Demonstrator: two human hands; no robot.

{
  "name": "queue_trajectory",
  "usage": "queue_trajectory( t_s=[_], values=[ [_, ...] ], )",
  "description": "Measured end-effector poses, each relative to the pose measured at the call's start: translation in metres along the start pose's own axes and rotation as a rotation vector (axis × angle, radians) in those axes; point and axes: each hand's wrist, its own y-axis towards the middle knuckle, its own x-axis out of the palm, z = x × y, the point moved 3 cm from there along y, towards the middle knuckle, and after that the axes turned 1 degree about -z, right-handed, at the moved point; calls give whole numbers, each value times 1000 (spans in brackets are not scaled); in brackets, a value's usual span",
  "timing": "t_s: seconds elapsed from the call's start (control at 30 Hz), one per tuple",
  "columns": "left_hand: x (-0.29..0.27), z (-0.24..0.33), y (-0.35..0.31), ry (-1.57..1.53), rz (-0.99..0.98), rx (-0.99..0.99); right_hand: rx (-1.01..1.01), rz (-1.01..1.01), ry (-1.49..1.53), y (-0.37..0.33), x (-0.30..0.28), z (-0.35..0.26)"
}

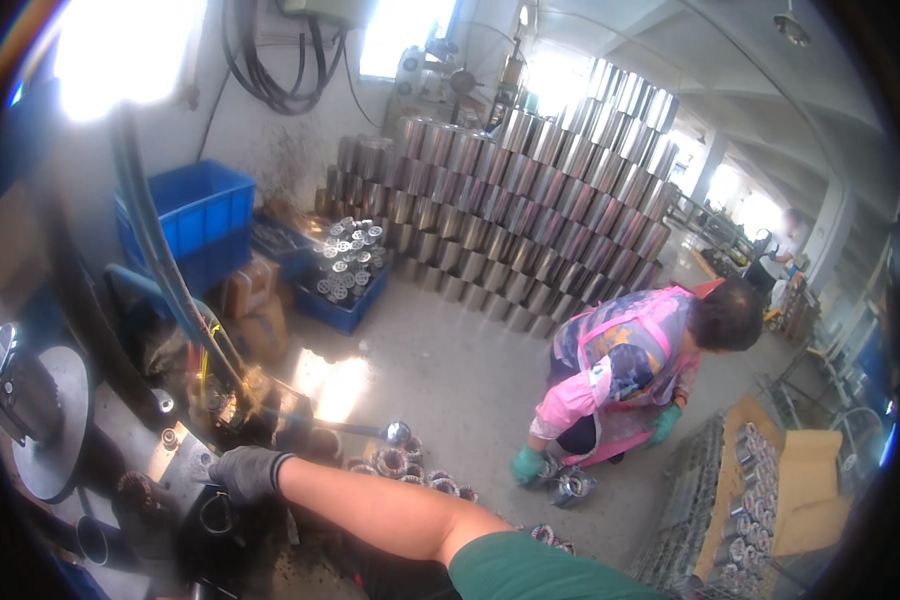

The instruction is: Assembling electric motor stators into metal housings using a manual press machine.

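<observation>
Fingers of the gray-gloved right hand point(246, 474) curl beside the machine's metal plate point(184, 473) — gripping or not, I cannot tell. Beyond the forearm — partly hiding slotted rings point(391, 462) — juts a ball-ended lever point(398, 433); a co-worker point(620, 345) stoops farther off.

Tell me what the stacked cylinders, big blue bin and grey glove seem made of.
Stacked cylinders: apparently polished metal, from their bright streaked reflections.
Big blue bin: probably moulded plastic, smooth, given its even colour.
Grey glove: likely fabric, matte, lacking shine; weave too blurred to see.
</observation>
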Motion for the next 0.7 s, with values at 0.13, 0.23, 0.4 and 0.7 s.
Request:
queue_trajectory(
  t_s=[0.13, 0.23, 0.4, 0.7],
  values=[
    [-2, -8, -3, -129, -100, -163, -56, 26, 20, -2, 0, 0],
    [-17, -6, 6, -227, -200, -132, -53, 30, 30, -7, -4, 0],
    [-11, -16, 1, -370, -323, -271, -65, 41, -5, -9, -7, -2],
    [-12, -13, 4, -186, -405, -268, -133, -7, 113, -27, -25, -20]
  ],
)
